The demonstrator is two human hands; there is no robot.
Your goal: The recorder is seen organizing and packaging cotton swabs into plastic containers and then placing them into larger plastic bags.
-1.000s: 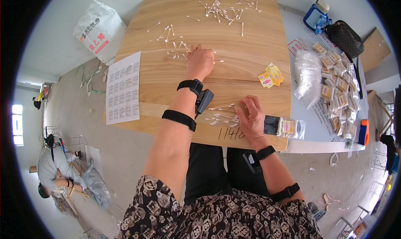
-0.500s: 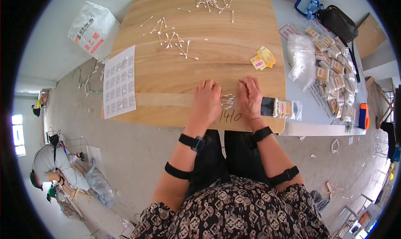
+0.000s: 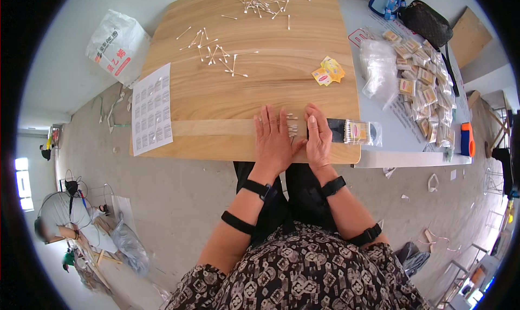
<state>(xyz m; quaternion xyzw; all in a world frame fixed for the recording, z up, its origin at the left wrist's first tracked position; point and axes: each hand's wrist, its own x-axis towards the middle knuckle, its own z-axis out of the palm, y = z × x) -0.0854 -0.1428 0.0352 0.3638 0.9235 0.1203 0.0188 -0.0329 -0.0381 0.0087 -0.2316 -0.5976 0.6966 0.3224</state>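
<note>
My left hand [image 3: 272,142] lies flat on the wooden table [image 3: 216,98], fingers stretched out over a row of cotton swabs. White tips of the cotton swabs [image 3: 293,128] show past its fingers; the rest is hidden under the palm. Just to the right stands my right hand [image 3: 318,136] on its edge, fingers straight and holding nothing that I can see. Its palm faces the swab tips, like a wall beside them. Touching or close to its back is a flat black piece [image 3: 336,130], joined to a clear bag of cotton swabs [image 3: 356,132] with a yellow label.
Loose cotton swabs [image 3: 260,5] lie scattered at the far side. Yellow cards [image 3: 329,71] sit beyond my right hand, a printed sheet [image 3: 151,109] at the left edge. On the grey side table are clear bags [image 3: 377,66], many packed swab bags [image 3: 425,88] and an orange-blue tape dispenser [image 3: 468,139].
My left hand has gone from curled fingers beside the swabs to lying flat over them. My right hand has straightened and turned on edge. The whole view has shifted slightly.
</note>
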